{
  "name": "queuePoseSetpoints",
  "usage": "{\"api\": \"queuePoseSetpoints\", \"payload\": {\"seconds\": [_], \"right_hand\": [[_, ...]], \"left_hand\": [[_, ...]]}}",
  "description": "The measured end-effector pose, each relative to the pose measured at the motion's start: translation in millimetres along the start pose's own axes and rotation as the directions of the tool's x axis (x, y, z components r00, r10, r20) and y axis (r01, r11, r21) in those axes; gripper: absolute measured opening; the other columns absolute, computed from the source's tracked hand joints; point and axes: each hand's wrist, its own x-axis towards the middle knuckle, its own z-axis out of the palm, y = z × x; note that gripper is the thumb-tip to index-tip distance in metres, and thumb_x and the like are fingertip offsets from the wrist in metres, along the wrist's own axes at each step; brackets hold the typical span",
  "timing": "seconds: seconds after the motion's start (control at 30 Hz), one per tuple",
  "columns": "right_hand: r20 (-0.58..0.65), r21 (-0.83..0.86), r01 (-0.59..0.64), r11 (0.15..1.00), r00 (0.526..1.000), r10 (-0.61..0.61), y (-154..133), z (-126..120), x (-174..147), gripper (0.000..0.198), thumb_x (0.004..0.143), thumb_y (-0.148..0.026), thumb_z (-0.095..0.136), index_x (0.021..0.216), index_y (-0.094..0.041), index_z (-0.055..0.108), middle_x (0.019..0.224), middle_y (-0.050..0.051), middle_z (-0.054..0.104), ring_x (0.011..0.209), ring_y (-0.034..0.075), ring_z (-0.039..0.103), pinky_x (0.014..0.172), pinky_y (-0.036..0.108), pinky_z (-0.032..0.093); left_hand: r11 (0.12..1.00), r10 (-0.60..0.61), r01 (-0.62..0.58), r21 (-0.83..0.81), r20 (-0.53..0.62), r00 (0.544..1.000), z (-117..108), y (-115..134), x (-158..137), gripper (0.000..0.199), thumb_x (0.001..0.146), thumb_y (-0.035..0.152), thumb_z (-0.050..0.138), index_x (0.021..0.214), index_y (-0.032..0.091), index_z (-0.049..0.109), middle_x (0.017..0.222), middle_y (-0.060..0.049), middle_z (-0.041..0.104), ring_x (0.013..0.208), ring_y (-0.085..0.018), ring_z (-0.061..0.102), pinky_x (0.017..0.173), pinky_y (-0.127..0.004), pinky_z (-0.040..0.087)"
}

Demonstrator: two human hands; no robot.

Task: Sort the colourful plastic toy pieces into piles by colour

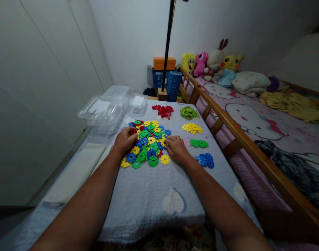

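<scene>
Plastic snowflake discs (147,144), notched, multicoloured, heaped on quilted cloth (154,195); left hand (124,140), right hand (175,148) curled over heap, grip unclear.

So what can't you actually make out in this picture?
Head view only:
- Whether the left hand or right hand pinches a disc: the fingertips sink into the mixed pile.
- What the clear tubs hold: too dim and glossy.
- Top of the black pole: cut off by the upper edge.
- Dark cloth on the bed: too dark to identify.

White walls (138,31), wooden bed rail (243,139), plush toys (211,62), dim light.
</scene>
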Motion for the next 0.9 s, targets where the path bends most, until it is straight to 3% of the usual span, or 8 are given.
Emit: {"api": "queuePoseSetpoints", "payload": {"seconds": [0.13, 0.27, 0.4, 0.6, 0.9], "right_hand": [[0.004, -0.004, -0.017, 1.0, 1.0, 0.017, -0.5, -1.2, -1.3, 0.03, 0.094, -0.022, 0.059, 0.122, -0.021, 0.069, 0.126, 0.012, 0.067, 0.12, 0.029, 0.052, 0.106, 0.043, 0.039], [-0.028, 0.016, -0.033, 0.999, 0.999, 0.033, -3.4, -0.6, -2.4, 0.05, 0.09, -0.019, 0.059, 0.14, -0.019, 0.06, 0.141, 0.014, 0.061, 0.127, 0.03, 0.048, 0.109, 0.044, 0.038], [-0.002, 0.037, -0.015, 0.999, 1.0, 0.015, -7.5, 0.1, -2.3, 0.055, 0.089, -0.012, 0.055, 0.143, -0.022, 0.058, 0.148, 0.011, 0.058, 0.131, 0.029, 0.046, 0.11, 0.043, 0.036], [-0.014, 0.038, -0.015, 0.999, 1.0, 0.015, -7.2, -2.7, -2.4, 0.046, 0.088, -0.013, 0.059, 0.133, -0.022, 0.064, 0.135, 0.012, 0.063, 0.125, 0.028, 0.049, 0.106, 0.042, 0.04], [-0.087, 0.234, -0.071, 0.97, 0.992, 0.094, 6.5, -13.5, 0.6, 0.017, 0.083, -0.007, 0.058, 0.092, -0.019, 0.066, 0.097, 0.006, 0.067, 0.094, 0.021, 0.057, 0.089, 0.032, 0.043]], "left_hand": [[1.0, -0.001, 0.001, 0.002, 0.002, 1.0, 0.4, -1.4, 0.4, 0.033, 0.077, 0.04, 0.057, 0.1, 0.02, 0.07, 0.109, -0.009, 0.07, 0.103, -0.026, 0.064, 0.099, -0.039, 0.05], [1.0, 0.009, -0.009, 0.002, 0.003, 1.0, 0.8, -2.5, 0.7, 0.033, 0.077, 0.039, 0.056, 0.1, 0.02, 0.07, 0.11, -0.009, 0.07, 0.105, -0.027, 0.064, 0.1, -0.04, 0.049], [1.0, 0.001, -0.001, 0.001, 0.002, 1.0, 0.9, -2.4, 0.6, 0.034, 0.077, 0.04, 0.057, 0.101, 0.02, 0.07, 0.11, -0.009, 0.07, 0.105, -0.027, 0.064, 0.1, -0.039, 0.049], [1.0, 0.001, -0.001, 0.01, 0.007, 1.0, 0.7, -1.2, 0.1, 0.036, 0.077, 0.041, 0.056, 0.102, 0.019, 0.071, 0.109, -0.009, 0.07, 0.103, -0.026, 0.064, 0.097, -0.039, 0.05], [1.0, 0.003, -0.003, 0.028, 0.016, 1.0, 1.9, -3.8, 0.9, 0.037, 0.078, 0.041, 0.056, 0.103, 0.019, 0.071, 0.108, -0.009, 0.07, 0.102, -0.026, 0.064, 0.098, -0.039, 0.05]]}}
